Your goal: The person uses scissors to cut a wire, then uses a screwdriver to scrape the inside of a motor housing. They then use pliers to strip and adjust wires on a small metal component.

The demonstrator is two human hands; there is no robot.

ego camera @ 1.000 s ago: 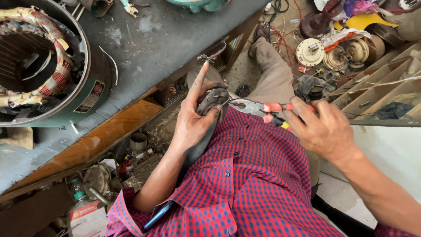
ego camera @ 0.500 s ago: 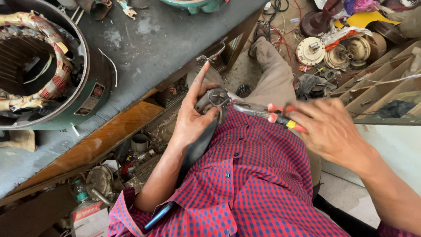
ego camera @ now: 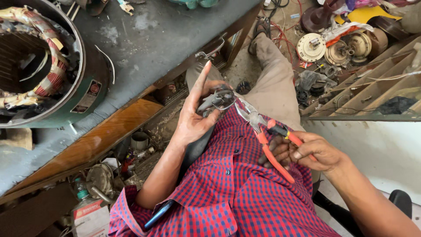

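My left hand (ego camera: pixel 195 115) holds a small grey metal part (ego camera: pixel 215 100) with a wire ring on it, index finger pointing up, above my lap. My right hand (ego camera: pixel 309 150) grips the red handles of a pair of pliers (ego camera: pixel 263 134). The pliers' jaws point up-left and sit just right of the grey part, close to it. Whether the jaws touch the part is unclear. Below both hands is my red and blue checked shirt (ego camera: pixel 228 193).
A grey workbench (ego camera: pixel 144 39) with a wooden edge is at the left, bearing a large green motor stator (ego camera: pixel 41 70) with wound coils. Motor parts and wires (ego camera: pixel 333 44) litter the floor at top right. Wooden slats (ego camera: pixel 377 83) lie right. Bottles and scrap sit under the bench.
My right hand has drawn back down and to the right with the pliers, so their jaws have come away from the grey part. My left hand stays in place, finger still raised.
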